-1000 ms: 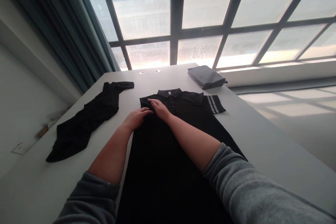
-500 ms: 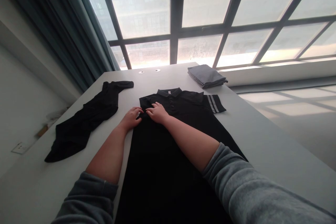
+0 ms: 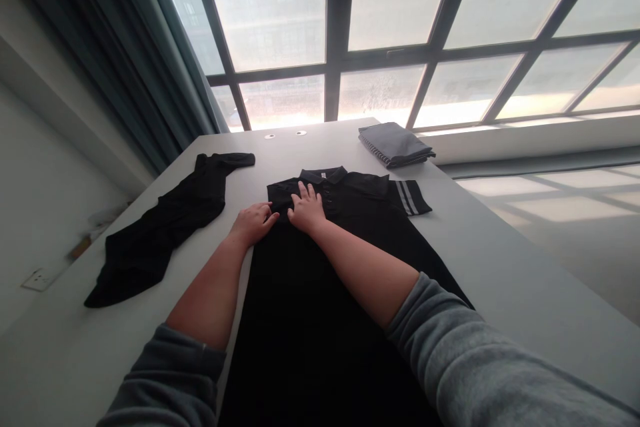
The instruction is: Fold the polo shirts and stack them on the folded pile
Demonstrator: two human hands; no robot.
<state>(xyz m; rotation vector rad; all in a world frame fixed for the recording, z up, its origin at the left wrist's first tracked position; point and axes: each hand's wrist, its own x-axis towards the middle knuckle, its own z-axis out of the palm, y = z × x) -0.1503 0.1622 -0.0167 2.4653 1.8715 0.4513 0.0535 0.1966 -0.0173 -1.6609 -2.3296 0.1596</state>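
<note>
A black polo dress (image 3: 350, 240) with a collar, buttons and a white-striped sleeve lies flat on the grey table (image 3: 500, 267), its left side folded in. My right hand (image 3: 306, 208) rests flat on its chest just below the collar, fingers spread. My left hand (image 3: 254, 222) lies on the folded left edge of the dress, fingers loosely curled, gripping nothing that I can see. Both grey sleeves are pushed up my forearms.
A second black garment (image 3: 165, 227) lies crumpled on the table's left part. A folded grey striped cloth (image 3: 395, 145) sits at the far edge by the large window. A dark curtain (image 3: 125, 60) hangs at the left, and a wall socket (image 3: 35, 278) shows below.
My right hand has turned and slid up toward the collar, its fingers now spread. My left hand has drawn back slightly to the dress's left edge.
</note>
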